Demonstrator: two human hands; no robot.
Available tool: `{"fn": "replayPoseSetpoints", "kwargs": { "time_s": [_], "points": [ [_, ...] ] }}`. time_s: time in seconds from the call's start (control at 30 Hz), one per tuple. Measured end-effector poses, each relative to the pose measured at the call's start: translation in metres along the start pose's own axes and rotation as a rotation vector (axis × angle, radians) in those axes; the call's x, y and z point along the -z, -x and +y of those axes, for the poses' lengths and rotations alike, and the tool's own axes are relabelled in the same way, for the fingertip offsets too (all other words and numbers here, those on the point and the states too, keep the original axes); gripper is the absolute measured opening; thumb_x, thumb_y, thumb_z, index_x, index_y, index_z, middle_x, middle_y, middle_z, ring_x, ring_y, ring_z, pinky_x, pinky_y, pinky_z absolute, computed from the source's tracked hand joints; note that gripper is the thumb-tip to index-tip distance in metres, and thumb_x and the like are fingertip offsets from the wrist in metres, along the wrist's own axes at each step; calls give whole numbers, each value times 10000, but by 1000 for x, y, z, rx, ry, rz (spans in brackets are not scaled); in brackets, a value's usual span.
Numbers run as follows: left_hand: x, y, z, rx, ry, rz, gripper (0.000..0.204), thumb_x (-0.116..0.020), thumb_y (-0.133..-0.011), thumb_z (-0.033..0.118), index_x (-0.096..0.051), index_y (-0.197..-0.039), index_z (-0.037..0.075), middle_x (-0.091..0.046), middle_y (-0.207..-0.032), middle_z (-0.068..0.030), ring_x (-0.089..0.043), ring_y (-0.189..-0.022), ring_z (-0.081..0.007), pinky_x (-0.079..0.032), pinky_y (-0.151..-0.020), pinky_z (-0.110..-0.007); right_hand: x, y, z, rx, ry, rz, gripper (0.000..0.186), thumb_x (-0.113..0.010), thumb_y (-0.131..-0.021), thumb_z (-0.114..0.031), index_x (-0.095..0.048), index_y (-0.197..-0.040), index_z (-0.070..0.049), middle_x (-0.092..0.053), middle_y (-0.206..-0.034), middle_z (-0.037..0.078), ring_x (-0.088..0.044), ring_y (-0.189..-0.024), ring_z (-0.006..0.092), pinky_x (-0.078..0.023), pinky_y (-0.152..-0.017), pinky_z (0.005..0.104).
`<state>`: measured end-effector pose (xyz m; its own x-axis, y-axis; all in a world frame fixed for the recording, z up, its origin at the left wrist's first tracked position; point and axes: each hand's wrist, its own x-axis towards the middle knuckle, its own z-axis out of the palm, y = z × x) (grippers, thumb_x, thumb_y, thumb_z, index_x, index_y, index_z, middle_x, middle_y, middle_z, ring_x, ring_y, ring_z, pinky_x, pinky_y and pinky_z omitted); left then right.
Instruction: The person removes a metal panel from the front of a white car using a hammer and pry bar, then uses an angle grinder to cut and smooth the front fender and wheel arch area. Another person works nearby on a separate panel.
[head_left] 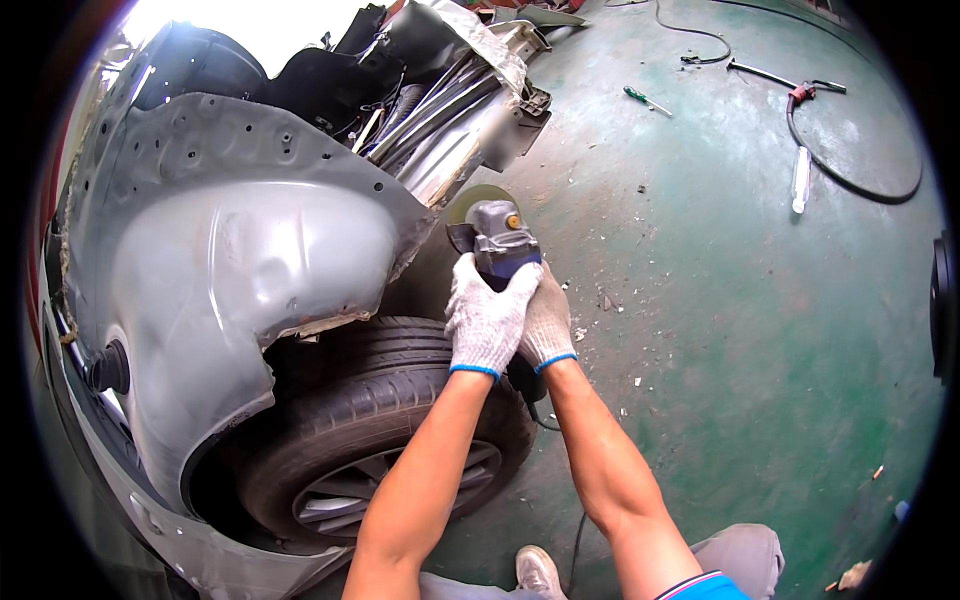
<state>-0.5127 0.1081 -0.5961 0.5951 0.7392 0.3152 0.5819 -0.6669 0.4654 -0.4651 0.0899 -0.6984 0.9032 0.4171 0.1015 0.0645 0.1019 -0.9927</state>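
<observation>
Grinder [503, 245], in the head view, is held above the floor [720, 310], toward that floor's left edge, where the car [215, 540] stands. The left grip [487, 315] is wrapped around its body; the right grip [547, 315] grasps it too, partly hidden behind the left. The disc [482, 198] points away from the person, just beside the ragged corner of the panel [300, 240]; whether it touches metal or spins cannot be told.

Meeting that torn edge at a slant, the disc could bind and kick back toward the bare forearms [425, 480]. Sparks might reach that skin as well. A slip toward the person could score the tyre [400, 345] below. The knitted gloves [483, 348] could snag if a hand slid forward to the disc. The cord [577, 550] runs down beside the shoe [540, 573] and might catch a foot.
</observation>
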Motion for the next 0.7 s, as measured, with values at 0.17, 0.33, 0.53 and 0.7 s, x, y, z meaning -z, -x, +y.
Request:
{"fn": "replayPoseSetpoints", "kwargs": {
  "time_s": [0.17,0.33,0.53,0.7],
  "points": [
    [-9,22,-19,-20,29,-77,819,-874,-836,428,-551,-1430,-34,-725,-1236,-243,-726,-1113,-348,-549,-1010,-440,5,17,21,-79,-84,30,637,-872,-774,-410,-631,-1240,-48,-747,-1141,260,-720,-1098,460,-577,-927,512],
    [-12,50,-24,-45,76,-144,812,-855,-849,408,-553,-1443,-56,-615,-1396,-274,-622,-1307,-381,-488,-1115,-450,20,30,29,-194,-308,32,675,-908,-654,-331,-685,-1229,-56,-774,-1098,182,-762,-997,331,-584,-908,423],
    [-8,82,-22,-106,199,-181,734,-818,-879,366,-529,-1444,-4,-554,-1422,-255,-592,-1298,-437,-490,-1097,-499,26,42,30,-391,-188,67,573,-858,-667,-327,-714,-1140,-38,-791,-988,160,-772,-875,268,-593,-805,398],
    [34,141,-13,-143,312,-206,533,-817,-893,220,-610,-1322,-19,-632,-1326,-231,-621,-1248,-392,-491,-1093,-461,62,95,-12,-612,84,153,641,-908,-614,-320,-713,-1155,-38,-781,-1014,147,-745,-923,261,-584,-854,394]
  ]
}}
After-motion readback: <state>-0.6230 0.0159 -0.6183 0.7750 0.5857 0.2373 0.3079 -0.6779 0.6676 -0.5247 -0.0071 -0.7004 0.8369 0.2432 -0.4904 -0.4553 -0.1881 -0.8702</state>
